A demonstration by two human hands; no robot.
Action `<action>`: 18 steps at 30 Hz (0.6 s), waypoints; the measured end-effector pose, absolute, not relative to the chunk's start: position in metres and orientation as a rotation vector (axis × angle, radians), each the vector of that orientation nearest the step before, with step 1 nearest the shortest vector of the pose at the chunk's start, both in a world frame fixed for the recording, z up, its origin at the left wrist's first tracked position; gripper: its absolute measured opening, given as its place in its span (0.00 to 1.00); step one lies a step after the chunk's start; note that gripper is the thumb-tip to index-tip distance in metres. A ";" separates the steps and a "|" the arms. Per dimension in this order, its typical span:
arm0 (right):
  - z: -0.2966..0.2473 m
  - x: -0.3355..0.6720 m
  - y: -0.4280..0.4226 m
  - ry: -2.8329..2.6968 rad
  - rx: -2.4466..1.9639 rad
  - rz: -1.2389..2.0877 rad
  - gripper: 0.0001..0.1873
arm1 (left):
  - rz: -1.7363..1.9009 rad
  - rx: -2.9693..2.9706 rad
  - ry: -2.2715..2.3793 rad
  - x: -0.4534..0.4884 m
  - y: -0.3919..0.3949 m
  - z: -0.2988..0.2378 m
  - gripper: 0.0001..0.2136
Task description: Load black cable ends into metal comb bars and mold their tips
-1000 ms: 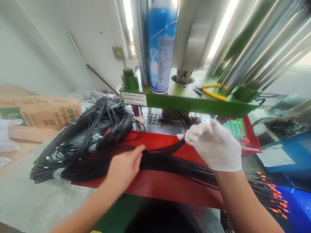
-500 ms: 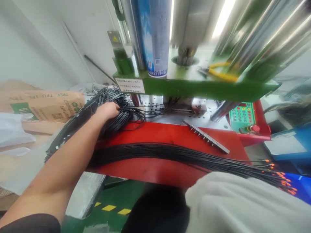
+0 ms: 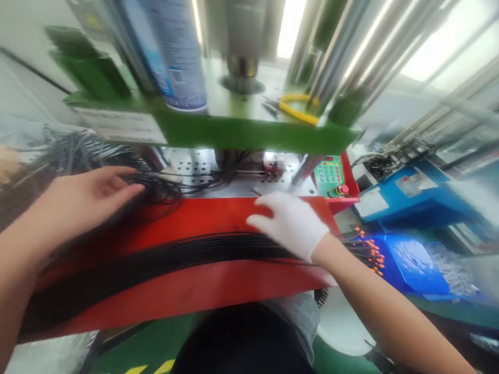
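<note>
A long bundle of thin black wires (image 3: 163, 259) lies across the red table (image 3: 202, 218) of a green press; its orange-tipped ends (image 3: 368, 249) hang off the right side. My right hand (image 3: 290, 223), in a white glove, rests fingers-down on the table and the bundle near its right part. My bare left hand (image 3: 83, 200) hovers with fingers stretched out over the left of the table, beside a heap of coiled black wires (image 3: 78, 156). The picture is smeared by motion.
The green press plate (image 3: 234, 132) overhangs the table, carrying a blue spray can (image 3: 175, 62) and yellow-handled pliers (image 3: 296, 106). A green keypad with a red button (image 3: 331, 174) sits at the right. Blue bins (image 3: 413, 259) stand low on the right.
The view has swung right. My left hand left the coiled heap and came back over the table. My gloved right hand moved forward onto the bundle, covering the metal bar.
</note>
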State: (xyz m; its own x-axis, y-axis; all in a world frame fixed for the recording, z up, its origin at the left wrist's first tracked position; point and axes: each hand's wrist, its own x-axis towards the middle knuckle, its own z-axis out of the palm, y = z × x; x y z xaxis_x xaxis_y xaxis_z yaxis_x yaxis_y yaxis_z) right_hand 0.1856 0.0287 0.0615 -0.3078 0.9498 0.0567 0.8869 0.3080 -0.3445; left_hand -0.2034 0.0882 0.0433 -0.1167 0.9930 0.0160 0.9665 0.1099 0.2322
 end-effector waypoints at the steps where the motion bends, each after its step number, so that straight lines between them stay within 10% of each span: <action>1: 0.048 0.200 0.041 -2.278 -1.833 0.253 0.23 | 0.267 1.953 2.078 -0.193 0.072 0.047 0.26; 18: -0.017 0.192 0.055 -2.636 -1.605 0.148 0.19 | 0.093 1.779 1.603 -0.189 0.009 0.025 0.16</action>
State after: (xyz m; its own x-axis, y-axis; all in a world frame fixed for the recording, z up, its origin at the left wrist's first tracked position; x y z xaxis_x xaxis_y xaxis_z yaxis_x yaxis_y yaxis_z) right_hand 0.1925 0.0548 -0.0172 -0.4595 0.8882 -0.0056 0.8832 0.4562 -0.1086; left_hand -0.1894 0.0090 0.0247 0.2211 0.8878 -0.4037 0.8351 0.0415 0.5486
